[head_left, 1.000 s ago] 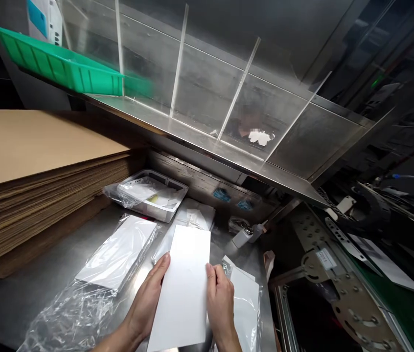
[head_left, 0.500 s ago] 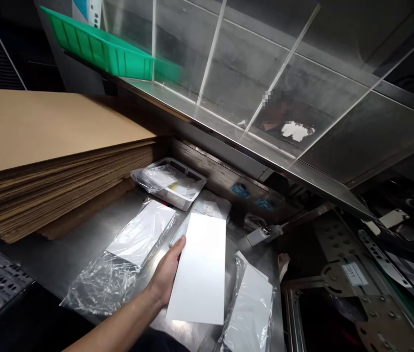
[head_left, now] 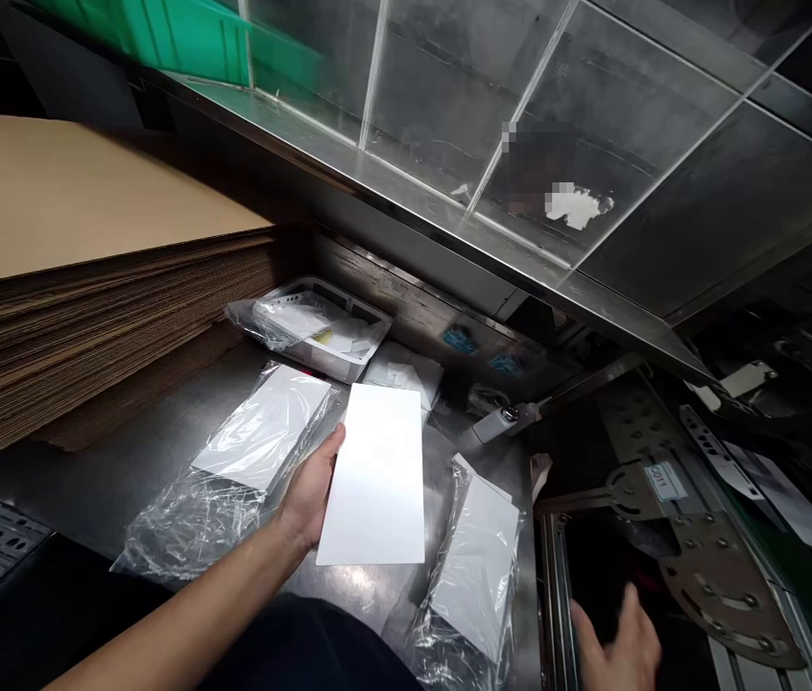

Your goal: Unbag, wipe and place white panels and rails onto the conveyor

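Our left hand grips the white card by one side, so it could tilt; our right hand, spread and empty, could knock the slotted bracket.

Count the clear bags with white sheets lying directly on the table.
2 clearly: one bag left of the held white card, another bag to its right. A pale packet partly hidden behind the card may be a third.

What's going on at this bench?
The left hand holds a white card over the steel bench. The right hand is off to the right, empty, fingers apart. Two clear bags with white cards inside lie either side of the held card.
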A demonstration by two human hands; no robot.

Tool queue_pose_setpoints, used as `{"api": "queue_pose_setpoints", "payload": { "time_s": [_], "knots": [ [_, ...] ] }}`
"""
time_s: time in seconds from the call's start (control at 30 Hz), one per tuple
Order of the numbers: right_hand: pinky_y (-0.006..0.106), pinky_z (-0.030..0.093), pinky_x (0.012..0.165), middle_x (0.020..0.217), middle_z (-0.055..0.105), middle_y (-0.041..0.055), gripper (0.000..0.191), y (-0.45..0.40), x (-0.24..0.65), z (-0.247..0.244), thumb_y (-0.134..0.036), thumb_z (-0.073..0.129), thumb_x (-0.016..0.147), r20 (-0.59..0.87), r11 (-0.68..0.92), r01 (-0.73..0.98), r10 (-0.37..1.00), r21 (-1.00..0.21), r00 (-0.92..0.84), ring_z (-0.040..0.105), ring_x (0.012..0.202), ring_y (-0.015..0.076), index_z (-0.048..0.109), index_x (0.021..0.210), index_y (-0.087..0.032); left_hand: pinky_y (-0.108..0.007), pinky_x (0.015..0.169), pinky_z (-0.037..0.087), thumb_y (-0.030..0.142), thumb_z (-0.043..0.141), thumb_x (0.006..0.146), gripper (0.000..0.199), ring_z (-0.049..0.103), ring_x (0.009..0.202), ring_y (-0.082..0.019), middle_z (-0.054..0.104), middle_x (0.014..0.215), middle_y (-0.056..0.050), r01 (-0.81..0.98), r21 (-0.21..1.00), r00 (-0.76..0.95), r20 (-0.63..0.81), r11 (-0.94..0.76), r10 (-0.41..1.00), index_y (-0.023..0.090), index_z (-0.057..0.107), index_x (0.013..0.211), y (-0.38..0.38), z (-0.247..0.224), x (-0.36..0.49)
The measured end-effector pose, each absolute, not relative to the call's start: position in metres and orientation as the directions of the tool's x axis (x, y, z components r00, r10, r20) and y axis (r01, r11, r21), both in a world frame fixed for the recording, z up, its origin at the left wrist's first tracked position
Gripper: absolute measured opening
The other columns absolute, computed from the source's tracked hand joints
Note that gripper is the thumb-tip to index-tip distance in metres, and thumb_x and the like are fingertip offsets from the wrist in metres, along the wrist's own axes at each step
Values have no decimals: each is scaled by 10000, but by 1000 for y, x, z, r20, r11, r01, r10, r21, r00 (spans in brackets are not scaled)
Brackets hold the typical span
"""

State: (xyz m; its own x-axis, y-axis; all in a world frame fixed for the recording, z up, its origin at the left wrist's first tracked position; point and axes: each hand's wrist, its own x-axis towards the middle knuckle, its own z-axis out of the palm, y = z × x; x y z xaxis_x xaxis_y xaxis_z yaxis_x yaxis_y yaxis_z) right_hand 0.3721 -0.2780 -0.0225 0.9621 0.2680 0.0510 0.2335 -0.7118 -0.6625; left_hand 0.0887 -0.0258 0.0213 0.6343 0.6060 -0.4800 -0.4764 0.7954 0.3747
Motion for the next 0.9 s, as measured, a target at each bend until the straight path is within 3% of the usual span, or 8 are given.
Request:
{"api": "queue_pose_setpoints", "payload": {
  "time_s": [0.07,0.17,0.27,0.4,0.5,0.63,0.77,0.9],
  "knots": [
    [482,411,917,1276,496,166,670,-242,341,-10,-535,580,710,36,-460,248,421,-853,906,483,1150,336,480,1268,-177,-364,664,546,454,456,858,444,689,737,-271,724,841,-105,-470,375,639,-479,799,601,129,580,1134,-27,21,88],
    [400,412,932,1031,644,104,408,-191,291,2,-517,552,769,-34,-269,162,600,-950,799,554,1045,265,651,958,-169,-389,655,547,445,460,858,439,687,738,-286,722,816,-117,-482,382,636,-466,789,615,126,577,1134,-28,21,86],
    [376,447,881,1185,569,73,488,-158,255,4,-482,604,759,-106,-115,-35,690,-993,716,521,1087,240,524,1174,-239,-398,655,546,436,481,850,434,686,739,-289,720,804,-120,-513,363,645,-435,778,628,125,571,1139,-29,21,82],
    [298,470,724,981,624,70,400,-143,236,-5,-496,499,838,-278,-126,-310,811,-942,515,578,872,180,577,1088,-194,-385,671,546,443,487,846,435,687,731,-276,721,800,-110,-530,300,691,-390,794,609,118,585,1118,-31,24,78],
    [235,421,602,742,577,-1,303,-140,233,-9,-451,584,802,-236,-88,-279,796,-956,558,511,644,107,616,936,-181,-395,688,544,431,479,854,411,686,742,-276,721,800,-107,-553,297,675,-388,778,628,122,598,1097,-32,26,79],
    [212,360,534,600,478,-49,253,-139,231,-6,-440,572,817,-195,-53,-245,777,-968,599,421,542,79,586,791,-189,-452,709,534,444,501,839,403,677,789,-311,720,800,-122,-529,315,679,-399,788,615,121,627,1045,-32,22,81],
    [200,318,499,548,426,-58,307,-141,230,-8,-443,540,839,-209,-68,-255,788,-965,580,367,504,69,536,679,-180,-484,731,522,474,521,817,436,669,810,-334,719,803,-131,-490,308,705,-410,815,579,118,632,1043,-33,15,82],
    [195,348,486,652,492,-30,259,-142,229,-11,-448,575,809,-217,-87,-246,789,-965,575,434,581,90,591,814,-190,-474,717,527,460,524,819,452,669,817,-334,715,851,-140,-502,332,680,-418,798,602,119,599,1106,-34,18,82]
  ]
}}
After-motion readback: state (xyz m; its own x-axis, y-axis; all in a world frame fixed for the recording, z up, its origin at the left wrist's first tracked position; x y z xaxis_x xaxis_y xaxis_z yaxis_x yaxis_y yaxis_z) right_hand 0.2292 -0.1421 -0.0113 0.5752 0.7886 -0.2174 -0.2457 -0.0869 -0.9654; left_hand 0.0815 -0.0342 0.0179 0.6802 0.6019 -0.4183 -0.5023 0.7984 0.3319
